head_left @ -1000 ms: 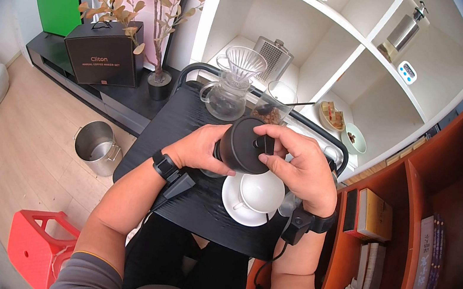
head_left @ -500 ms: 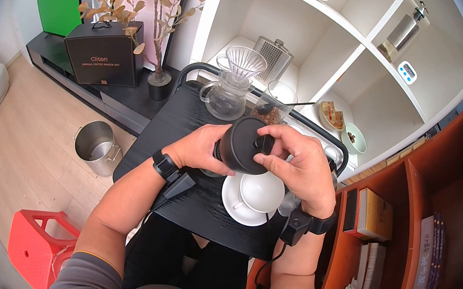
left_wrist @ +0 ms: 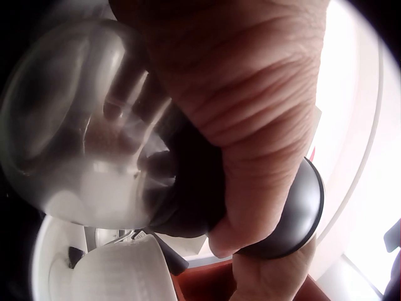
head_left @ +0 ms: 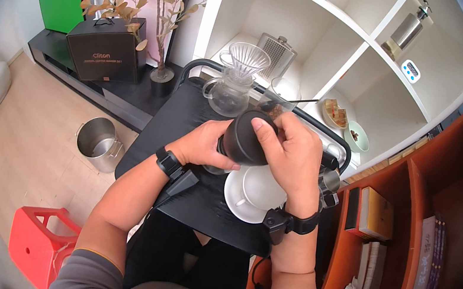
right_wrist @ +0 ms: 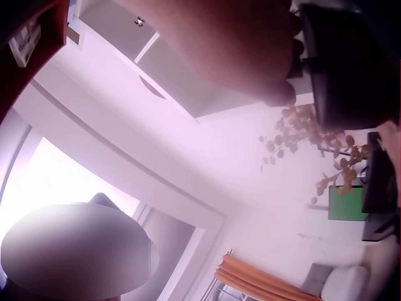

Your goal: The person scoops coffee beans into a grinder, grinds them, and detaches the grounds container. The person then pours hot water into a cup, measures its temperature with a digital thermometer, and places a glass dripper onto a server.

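A coffee grinder [head_left: 242, 140] with a black upper body is held above the black cart top [head_left: 189, 207]. My left hand [head_left: 203, 142] grips it round the waist, thumb toward me. The left wrist view shows its clear bulbous base [left_wrist: 69, 125] under that hand. My right hand [head_left: 296, 160] holds the upper part, with the thumb laid over the top and the other fingers mostly hidden at the far side. Below the right hand, a white cup [head_left: 260, 189] sits on a white saucer [head_left: 230, 200], partly covered by the wrist.
Beyond the hands stand a glass carafe [head_left: 228, 97] topped by a clear ribbed dripper [head_left: 245, 60] and a glass vessel [head_left: 282, 92] with brown contents. A metal jug [head_left: 329, 183] is at the right edge. Behind rises a white shelf [head_left: 315, 67]; a steel pot [head_left: 99, 142] stands on the floor.
My right hand has let go of the small black knob on top and shifted up and left to clasp the grinder's upper part. The grinder now leans a little.
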A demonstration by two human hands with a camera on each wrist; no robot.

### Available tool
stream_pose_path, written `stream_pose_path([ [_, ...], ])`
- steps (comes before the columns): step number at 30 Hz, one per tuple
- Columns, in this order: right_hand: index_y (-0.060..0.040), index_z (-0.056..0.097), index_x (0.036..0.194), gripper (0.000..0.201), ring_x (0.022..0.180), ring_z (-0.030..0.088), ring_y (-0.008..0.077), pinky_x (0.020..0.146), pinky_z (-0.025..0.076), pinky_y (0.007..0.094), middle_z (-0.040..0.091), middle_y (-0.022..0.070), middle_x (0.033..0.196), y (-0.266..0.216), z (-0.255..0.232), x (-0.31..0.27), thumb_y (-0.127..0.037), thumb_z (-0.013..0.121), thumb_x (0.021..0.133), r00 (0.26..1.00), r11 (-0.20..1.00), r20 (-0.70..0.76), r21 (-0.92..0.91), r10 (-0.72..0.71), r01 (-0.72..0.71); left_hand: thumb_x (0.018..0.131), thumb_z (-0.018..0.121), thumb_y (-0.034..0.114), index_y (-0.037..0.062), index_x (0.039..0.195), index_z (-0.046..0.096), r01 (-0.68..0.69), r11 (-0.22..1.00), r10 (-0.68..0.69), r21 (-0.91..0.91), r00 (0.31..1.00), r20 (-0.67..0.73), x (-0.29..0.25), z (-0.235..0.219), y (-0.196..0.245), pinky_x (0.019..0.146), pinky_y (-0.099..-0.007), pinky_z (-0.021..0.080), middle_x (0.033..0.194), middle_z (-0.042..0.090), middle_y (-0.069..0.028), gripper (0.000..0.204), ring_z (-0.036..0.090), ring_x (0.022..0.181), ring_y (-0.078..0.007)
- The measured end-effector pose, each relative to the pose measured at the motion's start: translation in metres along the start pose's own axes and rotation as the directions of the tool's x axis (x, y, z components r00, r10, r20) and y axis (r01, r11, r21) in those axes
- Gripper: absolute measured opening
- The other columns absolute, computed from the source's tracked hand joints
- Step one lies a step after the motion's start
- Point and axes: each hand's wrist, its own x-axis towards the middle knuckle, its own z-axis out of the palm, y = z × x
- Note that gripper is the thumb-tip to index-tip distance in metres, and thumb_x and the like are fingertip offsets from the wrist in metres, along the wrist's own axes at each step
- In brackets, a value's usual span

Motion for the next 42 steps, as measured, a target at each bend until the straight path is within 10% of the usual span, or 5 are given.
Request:
stream_pose_path([
  [9, -0.0003, 0.067, 0.097, 0.024, 0.068, 0.053, 0.0162, 0.062, 0.043, 0.0286, 0.056, 0.0063, 0.077, -0.006, -0.024, -0.008, -0.014, 0.08, 0.083, 0.976, 0.943, -0.212, 0.312, -0.049, 0.115, 0.074, 0.09, 0.023, 0.0005, 0.129, 0.062, 0.075, 0.987, -0.08, -0.144, 0.996, -0.034, -0.004, -0.003, -0.02, 0.102, -0.0326, 0.047, 0.12, 0.07, -0.0075, 0.065, 0.062, 0.112, -0.0158],
  [15, -0.0013, 0.068, 0.102, 0.027, 0.072, 0.057, 0.0238, 0.064, 0.046, 0.0336, 0.059, 0.0101, 0.084, 0.002, -0.02, -0.004, -0.015, 0.079, 0.082, 0.94, 0.954, -0.27, 0.159, -0.207, 0.256, 0.071, 0.09, 0.026, 0.0007, 0.131, 0.059, 0.085, 0.985, -0.087, -0.152, 0.996, -0.003, -0.002, 0.002, -0.02, 0.1, -0.0335, 0.048, 0.118, 0.071, -0.01, 0.072, 0.065, 0.11, -0.0183],
  [25, -0.0059, 0.062, 0.102, 0.021, 0.082, 0.065, 0.0362, 0.068, 0.05, 0.0465, 0.067, 0.0138, 0.089, 0.02, -0.01, -0.003, -0.022, 0.068, 0.09, 0.969, 0.978, 0.142, 0.095, -0.2, 0.188, 0.065, 0.092, 0.019, 0.0029, 0.13, 0.059, 0.105, 0.991, -0.106, -0.088, 0.994, -0.01, -0.001, 0.006, -0.007, 0.093, -0.0326, 0.052, 0.116, 0.068, -0.0061, 0.074, 0.064, 0.104, -0.016],
  [37, -0.0042, 0.064, 0.09, 0.016, 0.078, 0.065, 0.0351, 0.068, 0.052, 0.0457, 0.064, 0.0128, 0.083, 0.023, 0.0, -0.005, -0.02, 0.061, 0.088, 0.961, 0.955, 0.053, 0.134, -0.272, 0.263, 0.065, 0.09, 0.016, 0.002, 0.127, 0.061, 0.296, 0.928, -0.265, -0.226, 0.951, 0.159, -0.003, 0.0, 0.002, 0.097, -0.0324, 0.05, 0.112, 0.069, -0.0033, 0.07, 0.063, 0.107, -0.0156],
  [42, -0.0028, 0.063, 0.087, 0.021, 0.077, 0.067, 0.0352, 0.067, 0.051, 0.0456, 0.066, 0.0119, 0.079, 0.026, 0.001, -0.005, -0.023, 0.063, 0.089, 0.968, 0.962, 0.028, 0.12, -0.25, 0.245, 0.066, 0.09, 0.014, 0.0024, 0.123, 0.062, 0.153, 0.968, -0.153, -0.201, 0.988, 0.011, -0.002, 0.009, 0.0, 0.094, -0.0334, 0.052, 0.108, 0.071, -0.0034, 0.064, 0.065, 0.103, -0.0156],
])
